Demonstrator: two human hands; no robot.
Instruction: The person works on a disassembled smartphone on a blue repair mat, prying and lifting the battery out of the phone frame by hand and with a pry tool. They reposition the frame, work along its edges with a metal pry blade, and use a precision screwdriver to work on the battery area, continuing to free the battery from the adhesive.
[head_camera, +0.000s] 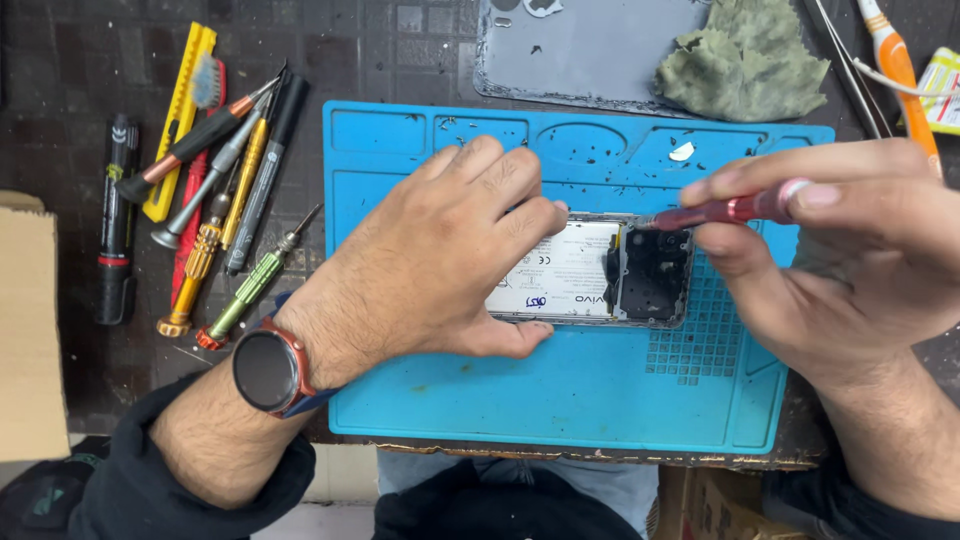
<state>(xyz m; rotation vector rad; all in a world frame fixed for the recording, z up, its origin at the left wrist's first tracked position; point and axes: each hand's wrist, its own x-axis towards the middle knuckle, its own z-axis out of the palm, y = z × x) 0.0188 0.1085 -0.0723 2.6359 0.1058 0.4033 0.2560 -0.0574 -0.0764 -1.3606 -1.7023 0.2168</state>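
Note:
An opened phone (600, 272) lies on a blue work mat (560, 390), its white battery and dark circuit board showing. My left hand (450, 260) rests flat on the phone's left part and pins it down. My right hand (850, 255) grips a red-handled screwdriver (720, 212) whose tip touches the phone's upper edge near the board.
Several screwdrivers (220, 240), a yellow cutter (180, 110), a toothbrush and a black marker (118, 220) lie left of the mat. A grey phone back cover (580, 50) and green cloth (745, 65) sit behind it. An orange tool (900, 70) is far right, cardboard (25, 330) far left.

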